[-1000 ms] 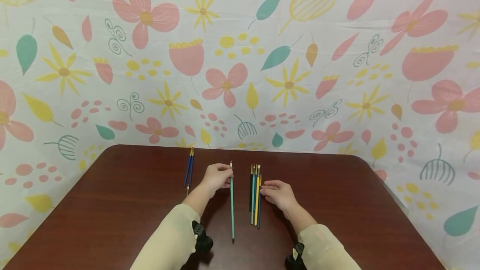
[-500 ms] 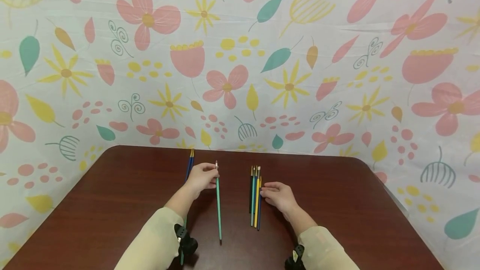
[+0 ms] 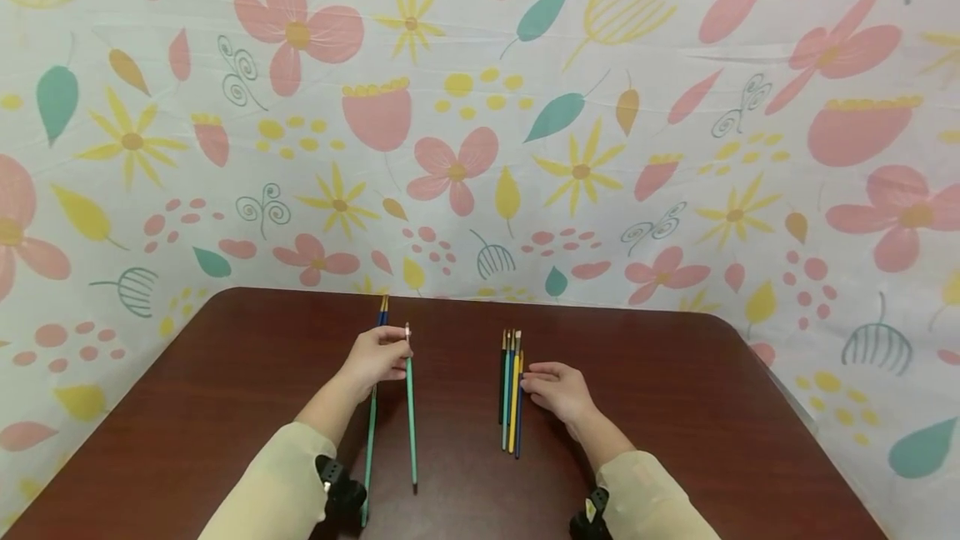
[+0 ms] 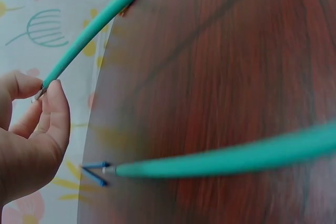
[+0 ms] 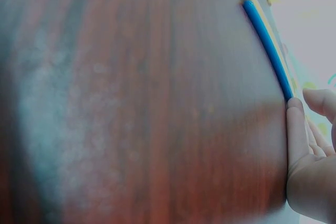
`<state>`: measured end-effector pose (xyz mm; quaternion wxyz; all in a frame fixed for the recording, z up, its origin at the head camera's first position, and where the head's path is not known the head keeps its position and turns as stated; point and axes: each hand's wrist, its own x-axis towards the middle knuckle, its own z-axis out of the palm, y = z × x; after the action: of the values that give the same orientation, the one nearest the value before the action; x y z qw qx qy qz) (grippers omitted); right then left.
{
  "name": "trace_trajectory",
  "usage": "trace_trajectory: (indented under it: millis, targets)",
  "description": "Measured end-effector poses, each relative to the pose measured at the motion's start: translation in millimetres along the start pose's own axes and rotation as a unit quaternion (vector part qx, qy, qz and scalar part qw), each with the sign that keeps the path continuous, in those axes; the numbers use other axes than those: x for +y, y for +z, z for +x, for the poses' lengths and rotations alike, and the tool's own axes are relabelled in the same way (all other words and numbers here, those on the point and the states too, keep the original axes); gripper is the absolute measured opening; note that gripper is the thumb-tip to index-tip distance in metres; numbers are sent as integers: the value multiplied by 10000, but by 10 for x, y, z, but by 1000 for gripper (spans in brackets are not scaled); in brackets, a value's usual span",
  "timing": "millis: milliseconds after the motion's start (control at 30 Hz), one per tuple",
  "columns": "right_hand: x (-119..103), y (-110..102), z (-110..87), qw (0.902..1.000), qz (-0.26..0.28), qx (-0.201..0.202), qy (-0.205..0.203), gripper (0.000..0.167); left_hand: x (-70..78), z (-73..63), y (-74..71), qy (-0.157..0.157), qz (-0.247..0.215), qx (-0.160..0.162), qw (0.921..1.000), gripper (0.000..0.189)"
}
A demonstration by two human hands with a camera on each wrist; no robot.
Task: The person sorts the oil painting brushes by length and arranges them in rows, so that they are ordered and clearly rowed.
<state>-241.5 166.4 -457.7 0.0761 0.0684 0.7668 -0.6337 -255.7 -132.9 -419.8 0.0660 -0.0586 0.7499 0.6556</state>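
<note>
- Since the earlier frame, in the head view: a shift toward nine o'clock for the left hand [image 3: 373, 358] and the held green brush [image 3: 412, 432]; no visible shift for the right hand [image 3: 557, 390] or the brush bundle [image 3: 514, 402].
- Head view, left grip: narrow, pinching the held green brush near its bristle end, bristles toward twelve o'clock, handle toward six. Alongside at nine o'clock, apart from that handle, the lying green brush [image 3: 370, 457] on the brown table [image 3: 660, 390]; past the left hand toward twelve, two blue brushes [image 3: 383, 317], partly hidden.
- Head view, right grip: at the bundle's three o'clock, fingers extended toward its outermost blue brush [image 3: 518, 432], nothing clasped.
- Left wrist view: thumb and fingertips together on the held green brush, handle rising toward one o'clock. Below, the lying green brush pointing toward nine, with the two blue brushes in a V beyond its tip. Possible trouble: a swinging handle from so small a pinch at one end, or a knock against the lying green brush from a low, sideways approach.
- Right wrist view: thumb apart from the fingers, forefinger tip at the blue brush; too blurred to tell firm contact from mere closeness. Possible trouble: rolling or spreading of the bundle from a push toward nine o'clock.
</note>
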Motion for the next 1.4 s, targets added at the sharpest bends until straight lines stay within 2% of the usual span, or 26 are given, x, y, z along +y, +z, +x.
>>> trace_trajectory:
  millis: [267,500,833,1000,1167,1400]
  targets:
    - [6,20,7,10000,-13,-47,-15,43,-47,-82,-244,-65,254,-150,9995,45]
    - [9,26,24,9999,-93,-32,-37,41,-97,-130,-372,-40,186,-247,9995,46]
    - [-13,31,35,9999,-107,-14,-64,41,-164,-140,-544,-55,511,-334,9981,48]
    - [-21,21,26,9999,-104,26,-3,41,-202,-147,-576,-126,753,-335,9965,45]
    - [7,4,35,9999,-112,28,18,42,-271,-148,-552,-242,985,-232,9946,42]
    - [28,1,45,10000,-55,-27,7,44,-329,-157,-523,-242,1140,-76,9932,35]
